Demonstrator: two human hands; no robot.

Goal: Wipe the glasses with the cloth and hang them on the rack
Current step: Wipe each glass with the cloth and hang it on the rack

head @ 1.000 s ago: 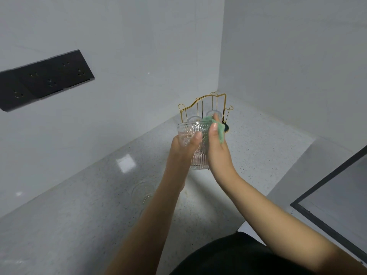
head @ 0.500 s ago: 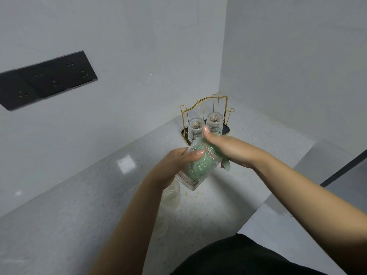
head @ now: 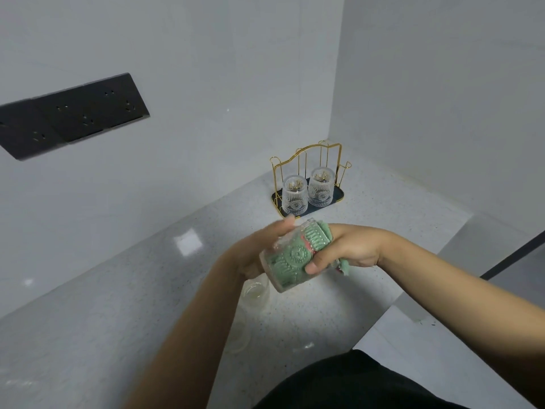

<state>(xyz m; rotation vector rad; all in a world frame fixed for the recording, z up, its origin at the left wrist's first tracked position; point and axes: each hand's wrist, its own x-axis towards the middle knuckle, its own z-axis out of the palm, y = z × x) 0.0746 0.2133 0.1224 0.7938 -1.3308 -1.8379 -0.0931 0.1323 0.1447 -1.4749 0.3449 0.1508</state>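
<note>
A ribbed clear glass (head: pixel 290 262) lies tilted in the air over the counter, its mouth toward the right. My left hand (head: pixel 259 249) cups it from behind, fingers around its far side. A green cloth (head: pixel 318 236) is stuffed inside the glass and spills out at the mouth. My right hand (head: pixel 351 249) holds the cloth there, thumb on the glass's near side. At the back corner stands a gold wire rack (head: pixel 309 160) on a dark tray, with two glasses (head: pixel 295 194) upside down on its prongs.
Two more clear glasses (head: pixel 256 292) stand on the speckled counter below my left forearm, partly hidden and blurred. A black socket panel (head: pixel 73 113) is on the left wall. A dark-framed cooktop edge (head: pixel 513 255) lies at the right.
The glass went from upright in front of the rack to tilted and lower, nearer to me. The cloth has gone deep inside it, and the two racked glasses are now uncovered.
</note>
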